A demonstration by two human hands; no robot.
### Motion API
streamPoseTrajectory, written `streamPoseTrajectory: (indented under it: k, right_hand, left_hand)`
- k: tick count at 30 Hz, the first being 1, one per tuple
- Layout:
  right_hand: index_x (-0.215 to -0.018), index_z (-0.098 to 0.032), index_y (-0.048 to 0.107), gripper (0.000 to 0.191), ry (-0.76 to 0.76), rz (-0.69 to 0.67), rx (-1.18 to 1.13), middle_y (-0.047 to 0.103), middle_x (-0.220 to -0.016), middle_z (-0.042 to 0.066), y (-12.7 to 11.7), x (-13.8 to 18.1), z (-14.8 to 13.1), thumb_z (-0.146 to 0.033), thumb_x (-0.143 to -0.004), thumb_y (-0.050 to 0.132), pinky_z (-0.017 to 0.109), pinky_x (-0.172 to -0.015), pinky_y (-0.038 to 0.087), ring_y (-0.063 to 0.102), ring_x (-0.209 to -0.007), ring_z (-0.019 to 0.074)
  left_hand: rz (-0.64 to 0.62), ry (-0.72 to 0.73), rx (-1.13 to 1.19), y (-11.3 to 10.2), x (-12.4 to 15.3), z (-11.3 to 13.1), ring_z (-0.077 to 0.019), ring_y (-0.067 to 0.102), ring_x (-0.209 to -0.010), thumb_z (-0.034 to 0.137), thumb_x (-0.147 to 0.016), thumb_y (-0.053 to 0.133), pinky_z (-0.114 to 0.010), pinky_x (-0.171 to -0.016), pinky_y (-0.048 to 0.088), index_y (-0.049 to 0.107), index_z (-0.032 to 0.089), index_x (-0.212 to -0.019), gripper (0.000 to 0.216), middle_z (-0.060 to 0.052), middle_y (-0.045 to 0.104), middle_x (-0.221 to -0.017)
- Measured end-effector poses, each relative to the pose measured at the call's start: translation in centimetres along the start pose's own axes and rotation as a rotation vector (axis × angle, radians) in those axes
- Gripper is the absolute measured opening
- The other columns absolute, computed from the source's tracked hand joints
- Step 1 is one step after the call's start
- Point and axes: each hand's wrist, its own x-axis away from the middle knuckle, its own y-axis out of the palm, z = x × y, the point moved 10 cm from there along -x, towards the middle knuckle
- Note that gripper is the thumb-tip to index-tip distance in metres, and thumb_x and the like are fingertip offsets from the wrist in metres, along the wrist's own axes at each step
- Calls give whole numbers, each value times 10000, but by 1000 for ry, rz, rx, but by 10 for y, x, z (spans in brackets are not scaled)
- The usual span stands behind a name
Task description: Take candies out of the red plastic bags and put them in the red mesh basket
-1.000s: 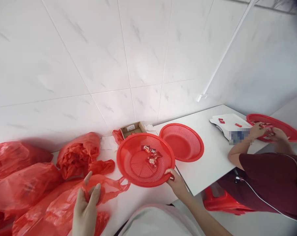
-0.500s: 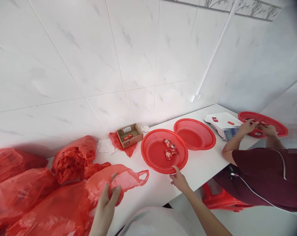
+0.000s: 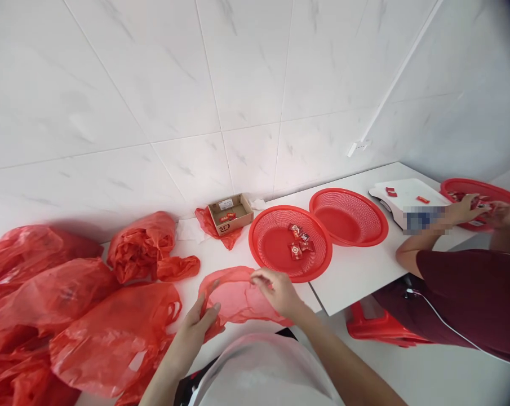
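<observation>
A thin red plastic bag [image 3: 241,303] is stretched between my two hands above the front of the table. My left hand [image 3: 195,322] grips its left side, thumb on the near face and fingers behind. My right hand [image 3: 279,290] has its fingers closed together at the bag's upper right edge. Just beyond the right hand stands a red mesh basket [image 3: 266,264], holding several small red wrapped packets [image 3: 297,248] on its right side.
Filled red bags [image 3: 111,332] crowd the table's left. At the back sits a small cardboard box [image 3: 230,213] with red packets. Right of it are a second red basket [image 3: 343,225] and a white scale [image 3: 411,194]. A co-worker in a maroon shirt [image 3: 461,299] handles packets in another basket.
My right hand has left the basket rim and moved left onto the bag. The bag has come right, away from the filled bags. The view has shifted.
</observation>
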Motion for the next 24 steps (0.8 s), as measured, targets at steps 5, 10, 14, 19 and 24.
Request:
streamPoseTrajectory:
  k: [5,10,14,19,24]
  right_hand:
    - [-1123,-269,605,249,370,-33,378,668,-1130,29,-66,-31,113,-333,-922,474,282,-895,443,612,-1051,177]
    - [-1356,-176,449,595,645,-66,456,476,-1363,205,-82,-48,205,-303,-807,643,439,-969,379,478,-1235,351]
    - [-1347,-120,432,640,721,-2,405,340,-1434,268,-67,-53,226,-178,-755,669,504,-1034,274,298,-1343,424]
    - [-1212,-146,507,477,729,88,118,449,-1350,213,-61,-58,228,-150,-748,617,409,-952,397,463,-1227,331]
    - [-1123,-206,534,313,668,167,-354,652,-1009,81,-64,-62,206,-284,-825,484,317,-717,524,655,-836,192]
  left_hand:
    - [-23,-39,4,-7,-2,-8,-150,524,-697,521,-761,629,-362,-800,509,472,257,-1392,702,47,437,-612]
    - [-71,-70,123,4,-9,-9,-71,298,-529,502,-771,633,-327,-736,511,495,216,-1370,679,94,283,-595]
    - [-110,-127,341,19,-15,-10,-59,276,-503,447,-799,626,-297,-672,508,480,190,-1379,651,99,241,-596]
    - [-131,-167,491,21,-23,-7,-53,289,-480,368,-830,634,-311,-665,536,500,175,-1353,573,102,246,-573]
    - [-88,-199,505,6,-36,-19,-64,378,-497,341,-813,668,-286,-626,540,536,194,-1312,537,94,301,-562]
